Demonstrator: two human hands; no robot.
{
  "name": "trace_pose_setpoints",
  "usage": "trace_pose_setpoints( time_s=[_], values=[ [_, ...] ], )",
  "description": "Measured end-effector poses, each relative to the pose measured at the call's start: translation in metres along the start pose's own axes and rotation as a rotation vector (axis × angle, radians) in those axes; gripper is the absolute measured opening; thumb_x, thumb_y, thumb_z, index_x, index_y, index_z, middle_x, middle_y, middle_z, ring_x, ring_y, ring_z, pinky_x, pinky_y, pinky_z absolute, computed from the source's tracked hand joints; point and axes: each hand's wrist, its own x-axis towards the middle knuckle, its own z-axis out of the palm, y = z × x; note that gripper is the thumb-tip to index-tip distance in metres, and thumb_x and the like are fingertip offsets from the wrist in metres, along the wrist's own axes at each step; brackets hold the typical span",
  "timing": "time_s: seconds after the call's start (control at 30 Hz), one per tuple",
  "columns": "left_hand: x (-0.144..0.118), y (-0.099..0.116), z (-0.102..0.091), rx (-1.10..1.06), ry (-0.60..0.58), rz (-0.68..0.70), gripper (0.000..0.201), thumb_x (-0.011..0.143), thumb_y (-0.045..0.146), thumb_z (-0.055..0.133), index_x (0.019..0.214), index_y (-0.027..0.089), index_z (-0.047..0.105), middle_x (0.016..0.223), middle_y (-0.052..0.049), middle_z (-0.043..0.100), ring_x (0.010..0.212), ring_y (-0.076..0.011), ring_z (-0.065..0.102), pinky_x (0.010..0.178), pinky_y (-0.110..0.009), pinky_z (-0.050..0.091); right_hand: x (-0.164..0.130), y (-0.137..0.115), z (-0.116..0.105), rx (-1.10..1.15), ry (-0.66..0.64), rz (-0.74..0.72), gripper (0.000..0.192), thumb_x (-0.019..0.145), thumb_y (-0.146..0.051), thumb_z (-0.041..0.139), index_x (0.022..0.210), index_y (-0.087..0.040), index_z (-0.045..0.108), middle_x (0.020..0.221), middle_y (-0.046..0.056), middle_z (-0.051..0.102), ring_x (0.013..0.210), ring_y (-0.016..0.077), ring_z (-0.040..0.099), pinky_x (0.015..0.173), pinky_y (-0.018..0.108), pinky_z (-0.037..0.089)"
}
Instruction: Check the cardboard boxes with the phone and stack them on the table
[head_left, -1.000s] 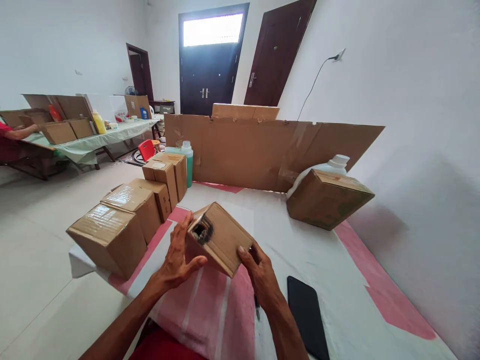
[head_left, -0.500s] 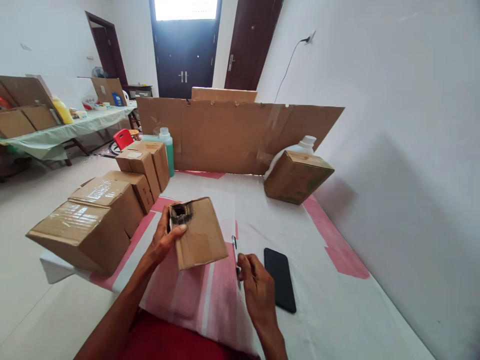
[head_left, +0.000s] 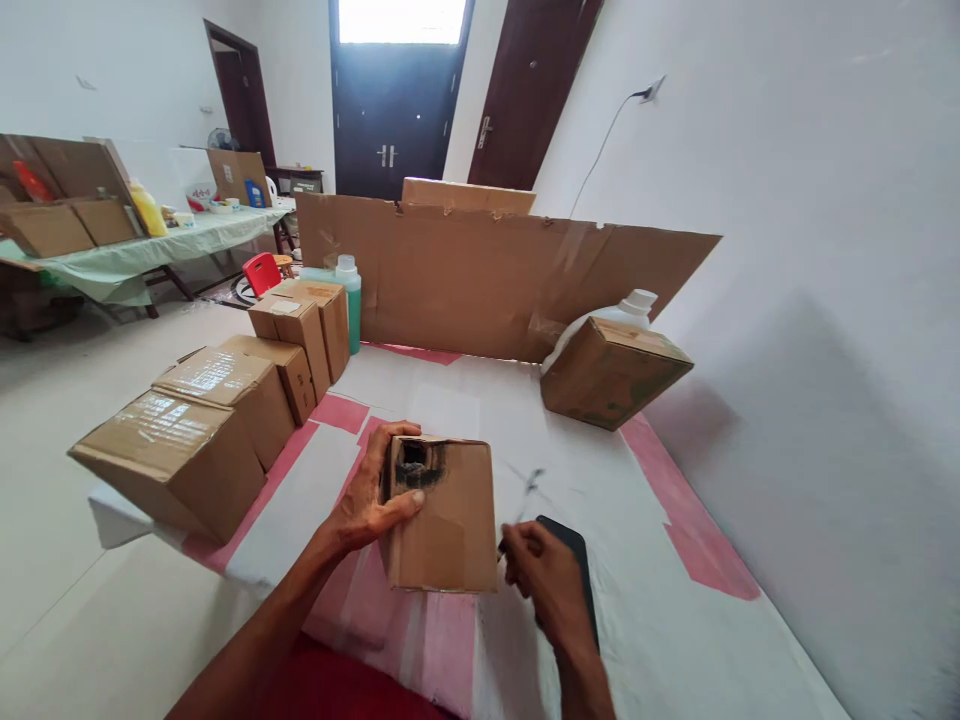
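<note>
Both hands work at a small cardboard box (head_left: 442,515) on the cloth-covered table (head_left: 675,620).

Left hand (head_left: 373,500) grips the box by its left side, thumb laid across the front face just under a dark, smudged hole near the top edge; the box stands on the table close to the near edge. Right hand (head_left: 541,570) is closed around a thin pen (head_left: 523,495), blurred, with its tip raised just to the right of the box. A black phone (head_left: 574,560) lies flat under that hand. Taped cartons (head_left: 184,455) line the left edge of the table. At the far end a tilted carton (head_left: 611,372) leans beside a white jug (head_left: 634,305), before a standing cardboard sheet (head_left: 480,275).
</note>
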Motion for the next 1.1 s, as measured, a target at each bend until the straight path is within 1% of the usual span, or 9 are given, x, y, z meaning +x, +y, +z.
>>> trace_pose_setpoints(
  time_s=[0.1, 0.17, 0.2, 0.3, 0.47, 0.77, 0.93, 1.0, 1.1],
  values=[
    [0.001, 0.002, 0.003, 0.045, -0.009, 0.031, 0.065, 0.077, 0.038, 0.07, 0.136, 0.025, 0.046, 0.138, -0.011, 0.049, 0.123, -0.0316, 0.052, 0.103, -0.044, 0.043, -0.011, -0.036, -0.023, 0.612, 0.211, -0.104, 0.032, 0.084, -0.056, 0.067, 0.088, -0.025, 0.058, 0.063, -0.003, 0.066, 0.053, 0.0178, 0.064, 0.048, 0.026, 0.045],
    [0.002, 0.004, 0.006, 0.078, -0.016, 0.044, 0.065, 0.075, 0.035, 0.07, 0.135, 0.025, 0.047, 0.139, -0.011, 0.049, 0.125, -0.0324, 0.051, 0.105, -0.045, 0.043, -0.023, -0.067, -0.027, 0.917, 0.229, -0.223, 0.031, 0.079, -0.048, 0.079, 0.092, -0.025, 0.063, 0.071, -0.002, 0.07, 0.06, 0.0177, 0.068, 0.047, 0.024, 0.047],
    [0.002, 0.006, 0.007, 0.094, -0.021, 0.05, 0.065, 0.074, 0.034, 0.071, 0.134, 0.025, 0.048, 0.138, -0.01, 0.049, 0.125, -0.0324, 0.051, 0.105, -0.045, 0.043, -0.029, -0.08, -0.025, 0.948, 0.186, -0.289, 0.027, 0.081, -0.045, 0.08, 0.092, -0.024, 0.066, 0.077, -0.001, 0.072, 0.064, 0.0177, 0.07, 0.047, 0.023, 0.048],
    [0.001, 0.009, 0.009, 0.14, -0.027, 0.06, 0.065, 0.073, 0.031, 0.07, 0.133, 0.026, 0.048, 0.135, -0.01, 0.051, 0.123, -0.032, 0.052, 0.105, -0.047, 0.043, -0.043, -0.104, -0.005, 0.848, 0.078, -0.45, 0.016, 0.09, -0.038, 0.075, 0.094, -0.022, 0.072, 0.095, 0.004, 0.075, 0.072, 0.0159, 0.072, 0.056, 0.025, 0.054],
    [0.0, 0.01, 0.008, 0.15, -0.035, 0.069, 0.066, 0.071, 0.031, 0.072, 0.133, 0.025, 0.049, 0.135, -0.01, 0.051, 0.124, -0.0328, 0.051, 0.106, -0.048, 0.042, -0.045, -0.1, 0.018, 0.784, 0.11, -0.47, 0.013, 0.097, -0.036, 0.068, 0.098, -0.023, 0.067, 0.1, 0.002, 0.073, 0.071, 0.0122, 0.069, 0.064, 0.026, 0.055],
    [-0.001, 0.011, 0.008, 0.145, -0.038, 0.057, 0.063, 0.075, 0.034, 0.072, 0.132, 0.026, 0.048, 0.135, -0.01, 0.051, 0.123, -0.0338, 0.052, 0.106, -0.049, 0.043, -0.044, -0.103, 0.013, 0.665, 0.22, -0.477, 0.019, 0.095, -0.04, 0.068, 0.093, -0.021, 0.064, 0.094, 0.001, 0.071, 0.058, 0.0097, 0.065, 0.062, 0.026, 0.058],
    [-0.001, 0.011, 0.009, 0.162, -0.042, 0.096, 0.063, 0.075, 0.034, 0.072, 0.133, 0.025, 0.049, 0.135, -0.01, 0.051, 0.126, -0.0338, 0.05, 0.109, -0.049, 0.041, -0.047, -0.111, 0.019, 0.729, 0.285, -0.501, 0.018, 0.093, -0.038, 0.071, 0.097, -0.021, 0.066, 0.103, 0.004, 0.069, 0.074, 0.0153, 0.071, 0.063, 0.028, 0.061],
    [-0.001, 0.01, 0.008, 0.151, -0.04, 0.093, 0.062, 0.076, 0.034, 0.072, 0.133, 0.025, 0.049, 0.136, -0.011, 0.051, 0.127, -0.0338, 0.05, 0.109, -0.048, 0.041, -0.049, -0.117, 0.013, 0.792, 0.331, -0.525, 0.017, 0.093, -0.037, 0.071, 0.098, -0.021, 0.066, 0.104, 0.005, 0.069, 0.078, 0.0169, 0.071, 0.064, 0.029, 0.061],
    [-0.002, 0.008, 0.005, 0.105, -0.034, 0.064, 0.062, 0.079, 0.038, 0.071, 0.134, 0.025, 0.047, 0.135, -0.01, 0.052, 0.124, -0.0323, 0.053, 0.107, -0.047, 0.043, -0.04, -0.116, -0.01, 0.855, 0.496, -0.519, 0.018, 0.093, -0.04, 0.068, 0.097, -0.023, 0.061, 0.1, 0.003, 0.068, 0.074, 0.0166, 0.069, 0.059, 0.03, 0.057]
  ],
)
